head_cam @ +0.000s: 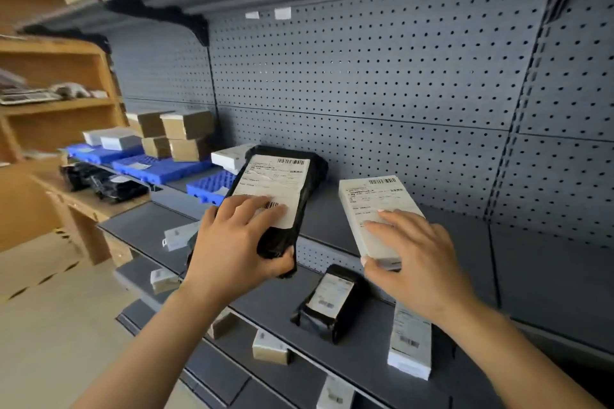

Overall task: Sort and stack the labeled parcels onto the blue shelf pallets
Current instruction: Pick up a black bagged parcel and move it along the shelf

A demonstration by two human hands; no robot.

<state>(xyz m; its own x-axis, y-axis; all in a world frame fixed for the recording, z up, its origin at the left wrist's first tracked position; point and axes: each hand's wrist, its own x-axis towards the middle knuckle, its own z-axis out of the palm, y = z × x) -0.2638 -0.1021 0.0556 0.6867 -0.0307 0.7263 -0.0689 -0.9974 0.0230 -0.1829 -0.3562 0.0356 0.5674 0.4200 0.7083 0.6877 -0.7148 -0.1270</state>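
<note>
Black plastic wraps the parcel [275, 183] that the left hand [232, 242] grips, fingers spread over its white label and thumb curled under its near end. It is held tilted in front of the grey shelf [548, 242], just right of a blue pallet [209, 188]. The right hand [422, 259] grasps a white box [372, 199] by its near end, fingers across the label. On the lower board [265, 302] lie a second parcel [332, 305] and a second box [410, 345], apart. Brown boxes [186, 136] stand stacked on another pallet [156, 168] farther left.
</note>
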